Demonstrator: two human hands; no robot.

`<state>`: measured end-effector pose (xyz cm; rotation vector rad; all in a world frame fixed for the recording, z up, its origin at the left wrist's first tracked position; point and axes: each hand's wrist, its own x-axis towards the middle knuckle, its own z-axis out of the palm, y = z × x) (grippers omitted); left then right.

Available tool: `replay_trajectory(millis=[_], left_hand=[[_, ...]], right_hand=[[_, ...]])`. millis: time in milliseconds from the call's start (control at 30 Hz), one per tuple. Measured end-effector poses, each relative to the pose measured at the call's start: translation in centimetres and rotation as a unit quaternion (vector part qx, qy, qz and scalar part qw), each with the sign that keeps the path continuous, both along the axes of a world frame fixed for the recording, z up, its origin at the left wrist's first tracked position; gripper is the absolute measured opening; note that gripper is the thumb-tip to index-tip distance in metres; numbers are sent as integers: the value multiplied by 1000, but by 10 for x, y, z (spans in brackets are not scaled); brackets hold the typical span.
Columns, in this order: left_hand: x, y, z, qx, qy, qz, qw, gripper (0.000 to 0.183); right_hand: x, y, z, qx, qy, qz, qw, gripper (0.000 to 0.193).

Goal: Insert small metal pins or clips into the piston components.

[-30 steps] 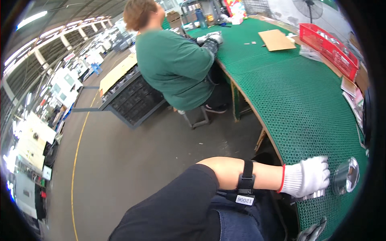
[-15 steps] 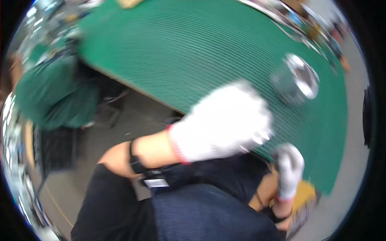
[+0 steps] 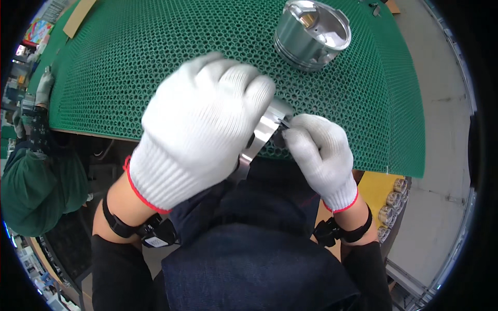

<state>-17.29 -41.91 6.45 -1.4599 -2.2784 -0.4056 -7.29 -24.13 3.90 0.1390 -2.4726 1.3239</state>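
Note:
My left hand (image 3: pixel 205 111), in a white knitted glove, is closed over a shiny metal part (image 3: pixel 265 127) that looks like a piston; the palm and fingers hide most of it. Close on its right, my right hand (image 3: pixel 322 150), gloved the same way, pinches with thumb and forefinger at the part's edge. A small dark piece (image 3: pixel 284 124) shows at those fingertips, too small to name. Beyond the hands another piston (image 3: pixel 311 36) stands on the green mat (image 3: pixel 358 103), its hollow side up.
Several pistons (image 3: pixel 389 207) sit in a row on a yellow surface (image 3: pixel 373 189) at the lower right. A cardboard piece (image 3: pixel 79 18) lies at the far left of the mat. A person in green (image 3: pixel 44 186) is at the left, one gloved hand (image 3: pixel 45 85) on the table edge.
My view has swung right, so the standing piston shows farther left and up. My hands have come together, the right one now at the metal part.

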Motion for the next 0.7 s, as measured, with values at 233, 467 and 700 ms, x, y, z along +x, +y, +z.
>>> replay_trajectory(millis=[233, 467, 700], left_hand=[[-28, 32, 23, -170, -59, 32, 983, 35], [-36, 56, 35, -235, -101, 59, 965, 32], [-37, 55, 31, -225, -107, 51, 967, 33]], right_hand=[[-2, -1, 7, 236, 61, 50, 969, 21], [3, 7, 19, 377, 50, 73, 922, 22], [7, 2, 24, 412, -24, 121, 903, 26]])
